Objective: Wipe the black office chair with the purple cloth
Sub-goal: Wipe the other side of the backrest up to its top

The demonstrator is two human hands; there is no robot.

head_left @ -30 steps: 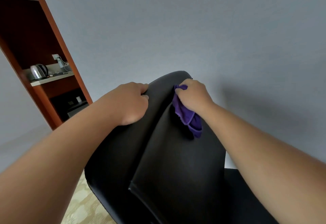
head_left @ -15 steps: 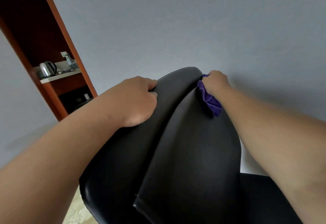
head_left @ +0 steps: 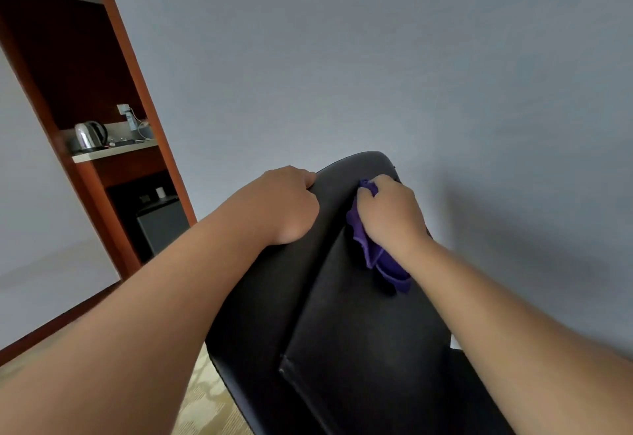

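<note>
The black office chair fills the lower middle of the head view, its leather backrest tilted toward me. My left hand grips the top left edge of the backrest, fingers curled over it. My right hand is closed on the purple cloth and presses it against the upper right part of the backrest, just below the top edge. The cloth's loose end hangs down under my wrist. The chair's seat and base are hidden.
A grey wall stands right behind the chair. At left a wooden-framed alcove holds a counter with a kettle and a dark mini fridge below. Patterned beige carpet shows at the bottom.
My right hand, with the cloth, moved up to the backrest's top right edge, then back down and to the left. The left hand kept its grip on the top edge.
</note>
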